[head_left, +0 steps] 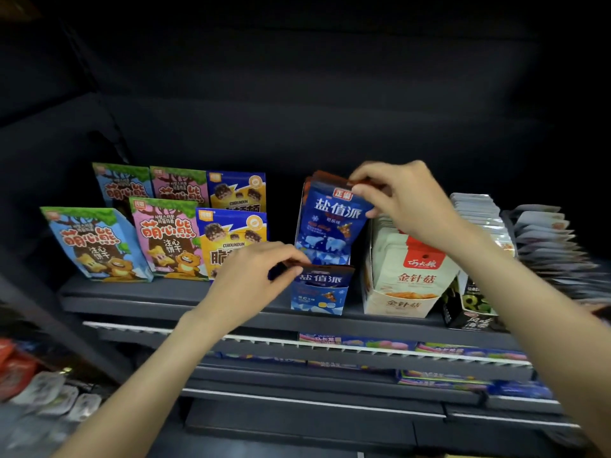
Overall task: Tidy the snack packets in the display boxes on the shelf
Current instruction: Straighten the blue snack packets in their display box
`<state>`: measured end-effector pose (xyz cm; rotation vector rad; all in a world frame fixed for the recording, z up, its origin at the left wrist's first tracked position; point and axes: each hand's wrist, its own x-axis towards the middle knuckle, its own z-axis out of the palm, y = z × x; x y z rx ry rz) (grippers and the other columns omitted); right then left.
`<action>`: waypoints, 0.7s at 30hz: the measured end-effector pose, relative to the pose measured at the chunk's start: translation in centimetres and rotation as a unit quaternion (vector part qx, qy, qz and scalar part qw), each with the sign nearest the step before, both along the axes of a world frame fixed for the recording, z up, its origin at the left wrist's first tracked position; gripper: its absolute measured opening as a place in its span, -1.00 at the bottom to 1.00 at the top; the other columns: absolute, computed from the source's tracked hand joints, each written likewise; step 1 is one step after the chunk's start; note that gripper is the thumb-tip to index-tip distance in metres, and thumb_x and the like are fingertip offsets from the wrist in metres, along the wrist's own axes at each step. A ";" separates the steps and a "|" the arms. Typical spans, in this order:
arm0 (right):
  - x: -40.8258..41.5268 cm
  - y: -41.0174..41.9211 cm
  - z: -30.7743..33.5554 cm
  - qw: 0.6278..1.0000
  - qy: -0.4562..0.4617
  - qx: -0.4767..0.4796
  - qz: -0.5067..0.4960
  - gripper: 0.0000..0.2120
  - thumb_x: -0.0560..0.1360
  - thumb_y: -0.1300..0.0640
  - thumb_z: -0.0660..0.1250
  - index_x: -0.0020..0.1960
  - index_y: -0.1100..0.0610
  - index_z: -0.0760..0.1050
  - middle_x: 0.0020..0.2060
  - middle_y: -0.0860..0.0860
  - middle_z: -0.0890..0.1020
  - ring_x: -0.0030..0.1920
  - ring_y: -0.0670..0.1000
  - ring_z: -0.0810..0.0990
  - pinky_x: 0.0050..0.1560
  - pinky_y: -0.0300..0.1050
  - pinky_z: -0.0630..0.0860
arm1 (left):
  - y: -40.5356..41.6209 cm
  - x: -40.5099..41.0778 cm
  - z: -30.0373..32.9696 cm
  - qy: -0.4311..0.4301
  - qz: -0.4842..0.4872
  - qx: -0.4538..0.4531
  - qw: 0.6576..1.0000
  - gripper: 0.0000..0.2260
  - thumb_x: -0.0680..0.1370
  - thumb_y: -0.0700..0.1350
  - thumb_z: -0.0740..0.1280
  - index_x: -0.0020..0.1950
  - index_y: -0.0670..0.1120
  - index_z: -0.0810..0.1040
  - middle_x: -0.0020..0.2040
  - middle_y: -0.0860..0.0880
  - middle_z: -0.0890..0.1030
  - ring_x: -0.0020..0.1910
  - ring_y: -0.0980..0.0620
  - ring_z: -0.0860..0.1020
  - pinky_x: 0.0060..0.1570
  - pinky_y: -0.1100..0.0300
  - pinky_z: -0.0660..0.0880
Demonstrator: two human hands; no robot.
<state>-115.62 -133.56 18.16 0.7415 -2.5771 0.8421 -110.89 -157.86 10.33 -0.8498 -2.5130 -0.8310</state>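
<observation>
A blue display box stands at the shelf's front edge with blue snack packets in it. My left hand pinches the top of the front packet that sits low in the box. My right hand pinches the top of a taller stack of blue packets, raised and leaning behind the box. Right of it stands a white display box of white packets with red tops.
Cartoon bear biscuit bags and yellow-blue bags stand on the left of the dark shelf. More white and grey packets and a black box fill the right. Lower shelves hold colourful packs.
</observation>
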 end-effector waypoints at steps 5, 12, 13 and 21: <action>-0.3 -2.4 -2.7 0.971 -0.003 0.238 0.027 -0.86 0.57 0.00 0.28 0.07 -0.02 0.56 -0.25 -0.09 0.57 -0.19 0.00 0.61 -0.18 -0.12 0.44 | 0.4 -0.3 0.2 -0.025 0.038 0.046 0.998 -0.53 0.42 -0.03 0.49 0.30 0.08 0.45 0.07 0.19 0.51 0.01 0.28 0.48 -0.02 0.35 0.47; -0.5 -1.9 -0.8 0.959 -0.146 0.214 0.112 -0.74 0.60 -0.05 0.19 0.06 0.02 0.62 -0.14 -0.13 0.68 -0.15 -0.17 0.62 -0.04 -0.13 0.53 | -0.1 -1.4 0.0 -0.051 0.017 -0.048 0.997 -0.59 0.46 0.24 0.25 0.24 0.11 0.50 0.15 0.18 0.55 0.13 0.23 0.49 0.06 0.19 0.52; -1.1 -1.5 -0.4 0.964 -0.130 0.210 0.093 -0.76 0.60 -0.03 0.21 0.07 0.01 0.62 -0.09 -0.13 0.69 -0.08 -0.17 0.62 0.03 -0.11 0.53 | 0.0 -1.3 -0.1 -0.051 0.009 -0.052 0.997 -0.63 0.48 0.23 0.21 0.18 0.10 0.55 0.07 0.19 0.59 0.05 0.23 0.53 -0.02 0.16 0.55; -6.2 -2.5 -1.2 0.934 -0.044 0.352 -0.054 -0.69 0.58 0.01 0.25 0.31 0.03 0.45 0.26 0.04 0.52 0.24 0.12 0.48 0.15 -0.02 0.39 | 0.1 -1.4 -0.6 0.008 -0.001 -0.081 0.997 -0.91 0.54 -0.01 0.35 0.03 0.04 0.58 -0.13 0.15 0.61 -0.18 0.17 0.55 -0.29 0.33 0.44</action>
